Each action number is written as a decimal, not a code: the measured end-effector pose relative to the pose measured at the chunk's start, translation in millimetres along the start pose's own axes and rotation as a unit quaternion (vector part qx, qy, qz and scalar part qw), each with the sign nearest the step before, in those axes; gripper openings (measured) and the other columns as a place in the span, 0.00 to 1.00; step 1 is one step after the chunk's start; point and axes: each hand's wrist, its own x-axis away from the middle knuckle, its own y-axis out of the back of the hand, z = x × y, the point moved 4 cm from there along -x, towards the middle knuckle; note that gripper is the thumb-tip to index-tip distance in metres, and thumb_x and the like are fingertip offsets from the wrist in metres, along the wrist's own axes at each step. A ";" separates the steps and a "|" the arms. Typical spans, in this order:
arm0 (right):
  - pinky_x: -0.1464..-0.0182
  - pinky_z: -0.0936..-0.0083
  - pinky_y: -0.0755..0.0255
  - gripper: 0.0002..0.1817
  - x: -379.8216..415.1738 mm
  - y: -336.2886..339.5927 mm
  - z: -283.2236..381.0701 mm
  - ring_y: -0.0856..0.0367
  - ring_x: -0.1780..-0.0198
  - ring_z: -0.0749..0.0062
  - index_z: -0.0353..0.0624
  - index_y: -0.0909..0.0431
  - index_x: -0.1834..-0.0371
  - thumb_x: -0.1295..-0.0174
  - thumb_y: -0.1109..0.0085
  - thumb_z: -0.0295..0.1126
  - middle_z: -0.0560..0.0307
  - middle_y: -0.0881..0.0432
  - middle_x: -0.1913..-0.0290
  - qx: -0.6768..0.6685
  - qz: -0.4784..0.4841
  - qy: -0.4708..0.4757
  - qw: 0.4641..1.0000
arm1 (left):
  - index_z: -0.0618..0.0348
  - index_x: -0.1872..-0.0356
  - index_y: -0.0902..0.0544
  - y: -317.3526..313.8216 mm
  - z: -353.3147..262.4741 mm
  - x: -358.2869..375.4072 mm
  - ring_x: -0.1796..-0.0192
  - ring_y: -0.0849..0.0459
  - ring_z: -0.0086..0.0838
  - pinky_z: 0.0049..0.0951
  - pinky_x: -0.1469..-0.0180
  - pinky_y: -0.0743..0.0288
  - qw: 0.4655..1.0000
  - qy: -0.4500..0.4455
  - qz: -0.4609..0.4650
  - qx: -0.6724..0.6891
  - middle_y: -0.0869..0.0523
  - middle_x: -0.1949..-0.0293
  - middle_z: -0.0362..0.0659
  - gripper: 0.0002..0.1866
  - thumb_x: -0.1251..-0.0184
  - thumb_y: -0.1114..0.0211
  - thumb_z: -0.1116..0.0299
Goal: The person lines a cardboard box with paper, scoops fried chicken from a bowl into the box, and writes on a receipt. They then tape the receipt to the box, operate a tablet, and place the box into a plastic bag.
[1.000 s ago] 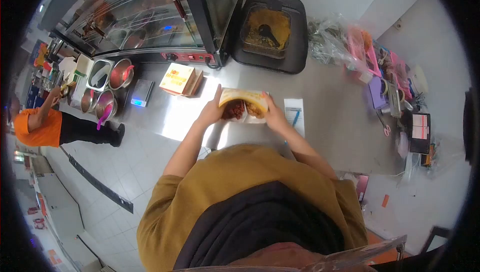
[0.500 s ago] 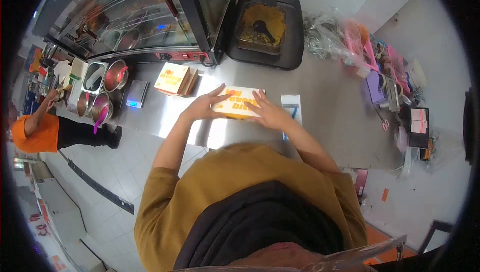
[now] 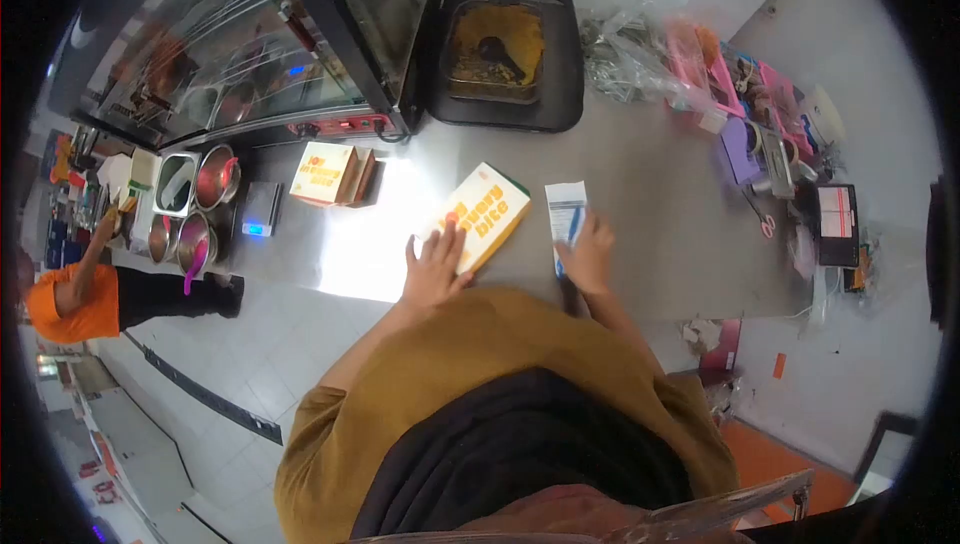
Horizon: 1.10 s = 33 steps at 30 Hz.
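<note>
A white and yellow printed box [image 3: 484,216] lies tilted on the steel counter in front of me. My left hand [image 3: 436,266] rests on its lower left end with the fingers spread. To the right of the box lies a white paper slip [image 3: 566,212] with a blue strip or pen on it. My right hand [image 3: 590,256] is at the slip's lower right edge, its fingers bent; what they hold, if anything, is hard to make out.
Another printed box [image 3: 323,174] stands to the left, near a small scale [image 3: 262,209] and metal bowls [image 3: 216,178]. Behind are a glass cabinet [image 3: 350,34] and a black tray [image 3: 565,64]. Scissors [image 3: 767,224] lie right. A person in orange [image 3: 75,299] stands far left.
The box has turned to a slant. My right hand has left it and moved right and down to the paper slip. My left hand has slid to the box's lower end.
</note>
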 end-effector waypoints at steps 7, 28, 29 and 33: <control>0.49 0.62 0.31 0.30 -6.5 -6.3 -53.4 0.28 0.50 0.41 0.39 0.33 0.45 0.52 0.32 0.34 0.33 0.31 0.48 -0.099 0.073 -0.010 0.992 | 0.53 0.44 0.29 33.7 -21.1 -69.1 0.43 0.33 0.39 0.51 0.42 0.41 0.985 -0.165 0.015 0.041 0.30 0.41 0.45 0.37 0.53 0.33 0.43; 0.47 0.61 0.30 0.18 -45.4 99.5 -59.8 0.25 0.50 0.43 0.34 0.24 0.50 0.46 0.53 0.19 0.35 0.25 0.50 -0.093 -0.087 -0.008 0.992 | 0.51 0.53 0.22 0.4 -46.9 -140.7 0.45 0.32 0.39 0.59 0.46 0.42 0.998 -0.029 -0.004 0.059 0.24 0.52 0.40 0.22 0.45 0.42 0.49; 0.46 0.62 0.31 0.20 -44.8 101.3 -53.2 0.26 0.48 0.43 0.35 0.27 0.47 0.46 0.53 0.18 0.35 0.27 0.48 -0.088 -0.083 -0.009 0.993 | 0.51 0.54 0.22 -2.6 -46.2 -141.0 0.45 0.31 0.38 0.59 0.46 0.43 0.998 -0.026 -0.011 0.059 0.23 0.53 0.40 0.21 0.41 0.44 0.49; 0.42 0.64 0.34 0.29 -36.5 102.0 -8.4 0.30 0.44 0.43 0.36 0.36 0.37 0.47 0.52 0.17 0.34 0.32 0.43 -0.127 -0.050 0.061 0.989 | 0.52 0.53 0.21 -3.3 -47.9 -146.3 0.45 0.30 0.36 0.60 0.44 0.44 0.997 0.019 0.000 0.070 0.22 0.51 0.38 0.19 0.31 0.54 0.53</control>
